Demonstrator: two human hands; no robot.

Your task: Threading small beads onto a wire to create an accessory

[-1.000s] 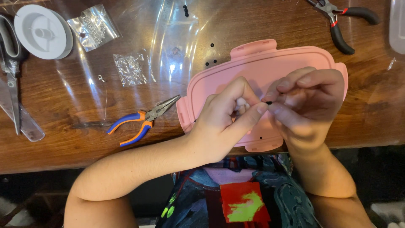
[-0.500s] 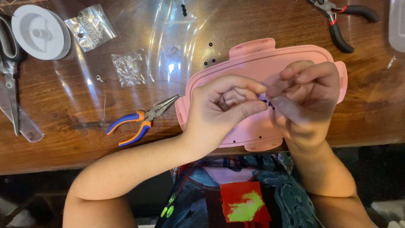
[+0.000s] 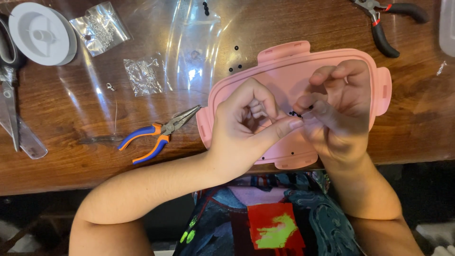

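My left hand [image 3: 249, 125] and my right hand [image 3: 339, 111] meet over a pink plastic lid [image 3: 284, 68] lying on the wooden table. Between the fingertips of both hands runs a thin wire carrying a few small black beads [image 3: 296, 114]. My left thumb and forefinger pinch one side of it, my right fingers pinch the other. Loose black beads [image 3: 235, 61] lie on the table and on the lid near the hands.
Blue-and-orange needle-nose pliers [image 3: 159, 132] lie left of the lid. Black-handled pliers [image 3: 386, 23] are at top right. A white spool [image 3: 42, 33], small clear bags [image 3: 144, 76], scissors [image 3: 12, 109] and a clear plastic sheet [image 3: 194, 38] lie to the left.
Both hands have shifted slightly up and left over the lid, fingers still pinched together on the beaded wire.
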